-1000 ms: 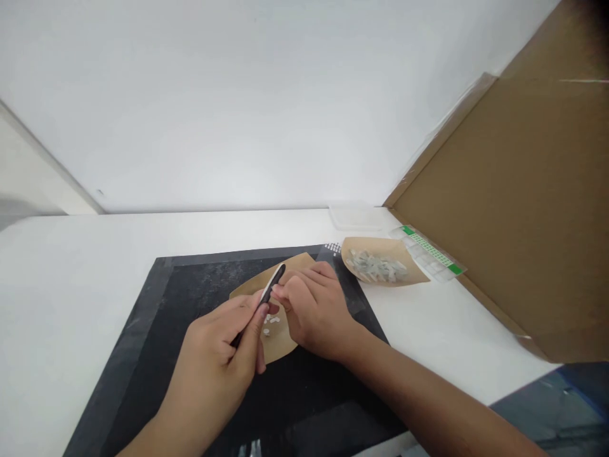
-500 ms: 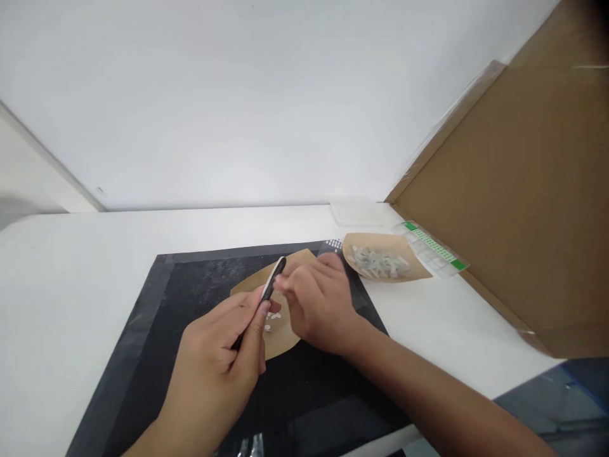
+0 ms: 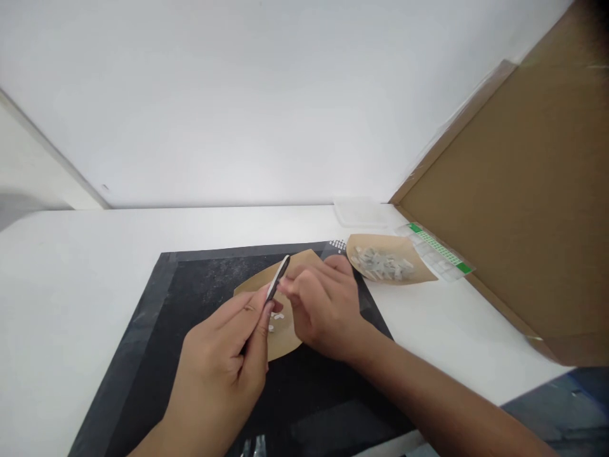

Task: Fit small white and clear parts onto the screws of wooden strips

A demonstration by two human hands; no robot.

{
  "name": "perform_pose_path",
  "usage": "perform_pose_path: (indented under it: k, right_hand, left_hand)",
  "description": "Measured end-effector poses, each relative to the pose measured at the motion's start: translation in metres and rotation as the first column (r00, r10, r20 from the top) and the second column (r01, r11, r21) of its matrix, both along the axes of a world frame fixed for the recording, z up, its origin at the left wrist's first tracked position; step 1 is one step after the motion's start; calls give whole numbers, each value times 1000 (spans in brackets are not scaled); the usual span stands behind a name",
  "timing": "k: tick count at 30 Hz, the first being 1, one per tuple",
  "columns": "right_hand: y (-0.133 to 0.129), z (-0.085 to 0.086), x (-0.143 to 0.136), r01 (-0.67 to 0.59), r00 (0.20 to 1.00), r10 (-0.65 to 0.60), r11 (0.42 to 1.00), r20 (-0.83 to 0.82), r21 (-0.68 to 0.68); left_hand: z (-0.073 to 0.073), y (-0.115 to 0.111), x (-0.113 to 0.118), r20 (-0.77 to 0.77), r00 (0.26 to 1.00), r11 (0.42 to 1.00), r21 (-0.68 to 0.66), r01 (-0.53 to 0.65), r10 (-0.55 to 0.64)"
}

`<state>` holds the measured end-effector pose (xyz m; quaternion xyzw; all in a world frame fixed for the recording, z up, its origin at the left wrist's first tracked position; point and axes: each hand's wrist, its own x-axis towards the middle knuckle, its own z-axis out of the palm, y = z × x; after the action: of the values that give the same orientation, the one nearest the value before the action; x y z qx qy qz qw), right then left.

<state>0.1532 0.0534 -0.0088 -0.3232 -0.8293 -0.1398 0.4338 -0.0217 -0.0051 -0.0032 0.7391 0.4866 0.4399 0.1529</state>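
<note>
My left hand (image 3: pixel 223 352) is closed around a slim black piece with a white edge (image 3: pixel 278 278), its free end pointing up and away. My right hand (image 3: pixel 323 304) is pinched at the black side of that piece, fingertips touching or very close to it; whatever lies between them is hidden. Beneath both hands lies a brown paper tray (image 3: pixel 285 343), partly covered by them. Several small white bits (image 3: pixel 277 315) rest in it.
A black mat (image 3: pixel 157 355) covers the middle of the white table (image 3: pixel 57 292). To the right sits another paper tray (image 3: pixel 419 270) with many small clear pieces (image 3: pixel 383 263). Near it are a clear box with a green strip (image 3: pixel 440 251), a translucent lid (image 3: pixel 361 214) and a cardboard wall (image 3: pixel 537 190).
The whole scene has shifted slightly to the right with the camera. Both hands keep nearly the same pose at the slim piece, the right fingertips moving only a little.
</note>
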Motion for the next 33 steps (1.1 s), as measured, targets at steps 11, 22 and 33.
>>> perform_pose_path:
  k: [11,22,33]
  right_hand:
    - [1,-4,-5,-39,999,38,999,-13,-21]
    - [0,-4,-4,-7,996,7,1000,-93,-2]
    - [0,-7,-5,-63,997,61,997,-54,-43]
  left_hand:
    - [-3,-2,1,-57,998,999,29,-35,37]
    - [0,-3,2,-8,1000,1000,-5,-25,25]
    - [0,-4,1,-41,997,998,13,-60,60]
